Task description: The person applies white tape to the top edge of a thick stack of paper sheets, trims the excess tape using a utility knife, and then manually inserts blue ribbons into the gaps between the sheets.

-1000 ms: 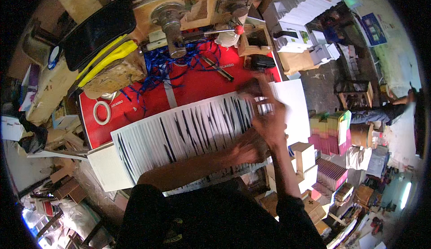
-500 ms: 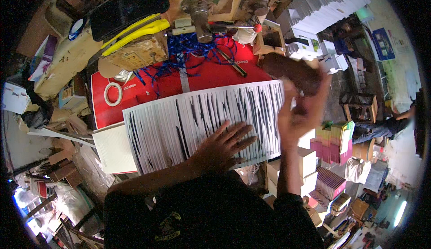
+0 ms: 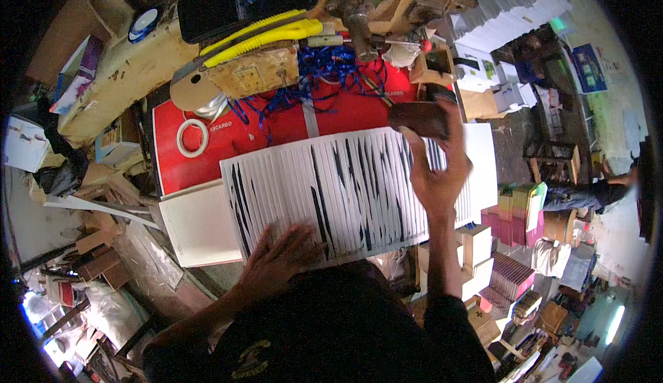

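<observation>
A white sheet covered with narrow parallel strips (image 3: 290, 196), dark gaps showing between some of them, lies in front of me. My left hand (image 3: 286, 248) rests on its near edge, left of the middle, fingers stretched out and slightly blurred. Over the sheet's far right part, my right hand (image 3: 442, 169) grips a dark brown block (image 3: 419, 118) between thumb and fingers. Whether the block touches the sheet I cannot tell. Under the sheet's left end sits a cream ribbed board (image 3: 197, 227), and a plain white edge (image 3: 483, 155) shows beyond its right end.
A red printed board (image 3: 262, 131) lies behind, bearing a white tape roll (image 3: 193, 138) and tangled blue ribbon (image 3: 276, 93). Yellow cutters (image 3: 266, 40) rest on a worn machine block (image 3: 252, 75). Stacked booklets (image 3: 507, 13) stand far right; another person (image 3: 580, 200) is at the right edge.
My left hand has slid leftward along the sheet. My right hand has brought the brown block left, over the sheet's far right part. The whole view has shifted slightly.
</observation>
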The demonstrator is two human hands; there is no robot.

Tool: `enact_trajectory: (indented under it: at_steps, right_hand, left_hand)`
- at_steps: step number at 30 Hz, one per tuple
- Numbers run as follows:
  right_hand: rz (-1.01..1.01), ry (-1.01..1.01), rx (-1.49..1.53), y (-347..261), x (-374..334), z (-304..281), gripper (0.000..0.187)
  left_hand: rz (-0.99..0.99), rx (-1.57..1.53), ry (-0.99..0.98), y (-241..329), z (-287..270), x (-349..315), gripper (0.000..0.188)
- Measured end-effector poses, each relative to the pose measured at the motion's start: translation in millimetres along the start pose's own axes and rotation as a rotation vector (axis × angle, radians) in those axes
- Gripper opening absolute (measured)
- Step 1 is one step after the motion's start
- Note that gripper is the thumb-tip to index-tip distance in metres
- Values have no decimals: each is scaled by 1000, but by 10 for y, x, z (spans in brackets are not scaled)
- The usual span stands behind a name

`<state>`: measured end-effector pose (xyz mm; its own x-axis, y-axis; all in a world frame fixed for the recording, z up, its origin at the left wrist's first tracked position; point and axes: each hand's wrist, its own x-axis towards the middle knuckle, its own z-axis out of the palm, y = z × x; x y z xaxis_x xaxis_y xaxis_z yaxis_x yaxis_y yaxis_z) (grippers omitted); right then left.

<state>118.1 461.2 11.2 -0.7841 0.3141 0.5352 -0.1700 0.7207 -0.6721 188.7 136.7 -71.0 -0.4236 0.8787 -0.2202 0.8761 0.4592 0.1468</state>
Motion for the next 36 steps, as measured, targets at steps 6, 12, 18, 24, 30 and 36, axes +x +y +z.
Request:
enact_trajectory:
  at_steps: [6,12,18,24,30,36]
  right_hand:
    - [56,-108,-24,60,-25,245,55]
    - [60,-305,-102,-60,-186,446,60]
    - [-142,-53,-43,-365,-262,722,68]
    - [-153,86,86,-674,-272,944,52]
    - [-107,-203,82,-921,-215,1057,51]
    - [129,-384,216,-763,-259,1246,49]
  left_hand:
    - [-180,-179,31,-175,132,-320,70]
    - [-113,-109,272,-237,216,-283,67]
    - [-135,-342,322,-183,47,-263,67]
    - [-145,-138,328,-207,253,-249,67]
    - [-132,-380,321,-248,55,-256,69]
    - [-105,-209,371,-222,266,-228,71]
